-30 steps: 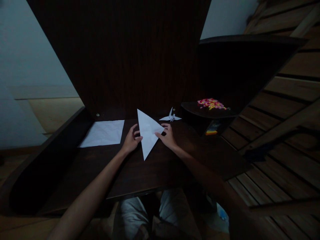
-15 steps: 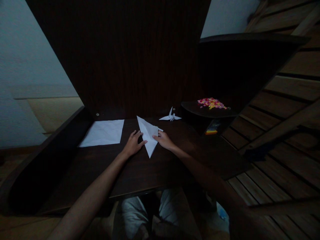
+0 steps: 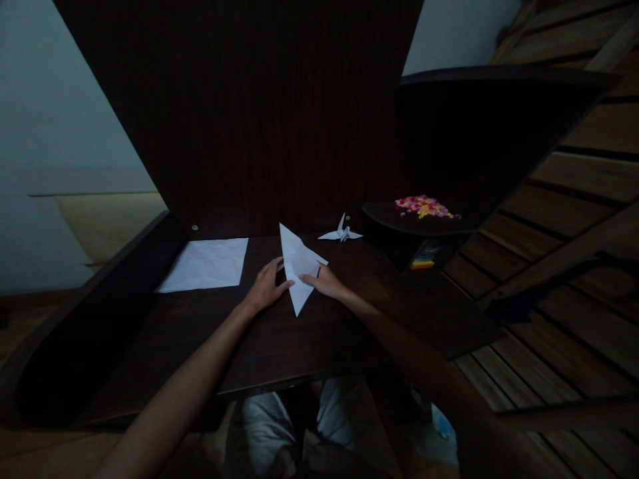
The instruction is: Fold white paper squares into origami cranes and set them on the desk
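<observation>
folded paper [image 3: 298, 269] between both hands' fingers [image 3: 284, 286] — apparently pinched, on desk [image 3: 279, 346]

Single head-worn view, looking forward and steeply down from above the near edge of a dark wooden desk [image 3: 279, 346]. The lens is wide: the back panel [image 3: 249, 113] rising from the desk's far edge fills the upper centre, pale wall shows past its left and right sides, and plank flooring runs down the right. The wearer's own forearms enter from the bottom corners; knees show beneath the near edge. Range is close, at arm's reach
</observation>
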Demonstrator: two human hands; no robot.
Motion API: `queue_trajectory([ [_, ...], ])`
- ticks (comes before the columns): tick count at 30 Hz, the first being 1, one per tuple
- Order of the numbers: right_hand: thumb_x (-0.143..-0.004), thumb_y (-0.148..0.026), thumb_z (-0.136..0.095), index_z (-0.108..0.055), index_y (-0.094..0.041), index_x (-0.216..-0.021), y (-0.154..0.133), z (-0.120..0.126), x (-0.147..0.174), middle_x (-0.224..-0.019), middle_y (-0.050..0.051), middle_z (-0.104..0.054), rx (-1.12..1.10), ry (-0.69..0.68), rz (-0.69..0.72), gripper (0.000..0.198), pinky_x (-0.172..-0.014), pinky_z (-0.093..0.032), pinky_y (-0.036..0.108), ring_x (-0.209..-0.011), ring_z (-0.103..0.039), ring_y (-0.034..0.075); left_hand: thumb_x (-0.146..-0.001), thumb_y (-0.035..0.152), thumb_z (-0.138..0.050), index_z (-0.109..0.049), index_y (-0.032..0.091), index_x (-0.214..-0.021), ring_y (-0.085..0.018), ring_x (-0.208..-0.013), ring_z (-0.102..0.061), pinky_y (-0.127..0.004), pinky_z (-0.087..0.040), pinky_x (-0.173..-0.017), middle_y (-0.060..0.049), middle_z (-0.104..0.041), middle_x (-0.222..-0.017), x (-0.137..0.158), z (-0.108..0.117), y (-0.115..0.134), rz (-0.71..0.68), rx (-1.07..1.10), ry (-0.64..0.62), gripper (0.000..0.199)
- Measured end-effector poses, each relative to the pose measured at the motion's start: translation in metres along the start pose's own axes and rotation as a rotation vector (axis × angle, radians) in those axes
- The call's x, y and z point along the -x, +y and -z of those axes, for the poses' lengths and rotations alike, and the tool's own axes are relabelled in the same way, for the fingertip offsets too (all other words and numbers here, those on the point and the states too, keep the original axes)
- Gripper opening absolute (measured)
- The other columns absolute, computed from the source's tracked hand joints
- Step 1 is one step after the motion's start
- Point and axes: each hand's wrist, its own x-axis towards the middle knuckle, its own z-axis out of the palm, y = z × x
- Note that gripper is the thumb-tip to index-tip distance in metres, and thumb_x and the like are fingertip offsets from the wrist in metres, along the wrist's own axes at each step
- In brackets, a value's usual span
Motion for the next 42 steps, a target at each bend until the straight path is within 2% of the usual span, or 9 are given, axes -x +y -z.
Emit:
queue_trajectory([
  [5, -0.075, -0.03, -0.064, -0.066, -0.019, -0.097, 0.004, -0.002, -0.008, -0.1, 0.006, -0.068, -0.091, 0.038, -0.06, 0.025, -0.096, -0.043, 0.04, -0.1, -0.061, 0.022, -0.07, 0.039, -0.071, -0.058, 0.017, -0.114, -0.034, -0.134, -0.032, -0.051, -0.024, -0.109, -0.016, -0.056, -0.129, -0.001, 0.001, -0.002, 0.011, -0.007, 0.015, 0.051],
  [10, -0.076, -0.029, -0.063, -0.068, -0.017, -0.091, 0.0, 0.003, -0.011, -0.088, 0.005, -0.07, -0.153, 0.02, -0.128, 0.02, -0.087, -0.048, 0.039, -0.091, -0.063, 0.022, -0.07, 0.04, -0.071, -0.071, 0.021, -0.093, -0.036, -0.13, -0.036, -0.055, -0.025, -0.108, -0.012, -0.061, -0.123, -0.002, 0.002, -0.008, -0.084, -0.069, 0.023, 0.03],
  [19, -0.081, -0.025, -0.056, -0.068, -0.014, -0.092, -0.005, 0.0, -0.011, -0.086, 0.004, -0.071, -0.2, 0.052, -0.206, 0.02, -0.085, -0.049, 0.034, -0.085, -0.065, 0.019, -0.082, 0.049, -0.057, -0.073, 0.018, -0.101, -0.032, -0.129, -0.038, -0.049, -0.034, -0.105, -0.011, -0.058, -0.129, 0.0, 0.006, -0.003, -0.14, -0.465, -0.048, 0.039],
  [27, -0.084, -0.031, -0.054, -0.068, -0.012, -0.091, -0.015, 0.001, -0.006, -0.084, 0.005, -0.071, -0.092, -0.006, -0.225, 0.025, -0.079, -0.05, 0.032, -0.08, -0.064, 0.019, -0.084, 0.047, -0.054, -0.073, 0.019, -0.1, -0.032, -0.121, -0.043, -0.049, -0.039, -0.1, -0.01, -0.061, -0.124, 0.0, 0.006, -0.001, -0.189, -0.513, -0.05, 0.037],
  [33, -0.074, -0.03, -0.067, -0.067, -0.014, -0.101, -0.013, 0.007, -0.002, -0.099, 0.008, -0.069, 0.16, -0.169, -0.093, 0.032, -0.086, -0.048, 0.035, -0.093, -0.063, 0.022, -0.081, 0.044, -0.059, -0.071, 0.019, -0.098, -0.029, -0.113, -0.048, -0.046, -0.043, -0.096, -0.009, -0.065, -0.115, -0.001, 0.007, 0.002, -0.174, -0.451, -0.028, 0.033],
  [37, -0.072, -0.033, -0.069, -0.065, -0.014, -0.111, -0.013, 0.013, 0.002, -0.111, 0.011, -0.064, 0.432, -0.281, 0.074, 0.043, -0.092, -0.045, 0.039, -0.102, -0.06, 0.024, -0.078, 0.042, -0.062, -0.063, 0.015, -0.106, -0.027, -0.109, -0.052, -0.041, -0.043, -0.097, -0.012, -0.064, -0.109, 0.0, 0.007, 0.003, -0.106, -0.359, 0.021, 0.039],
  [42, -0.069, -0.038, -0.073, -0.055, -0.017, -0.128, -0.017, 0.014, 0.009, -0.136, 0.011, -0.05, 0.648, -0.504, 0.285, 0.064, -0.107, -0.03, 0.041, -0.127, -0.041, 0.026, -0.083, 0.025, -0.045, -0.055, 0.014, -0.112, -0.026, -0.109, -0.054, -0.041, -0.044, -0.096, -0.013, -0.062, -0.111, 0.001, 0.011, 0.006, -0.001, -0.271, 0.027, 0.032],
])
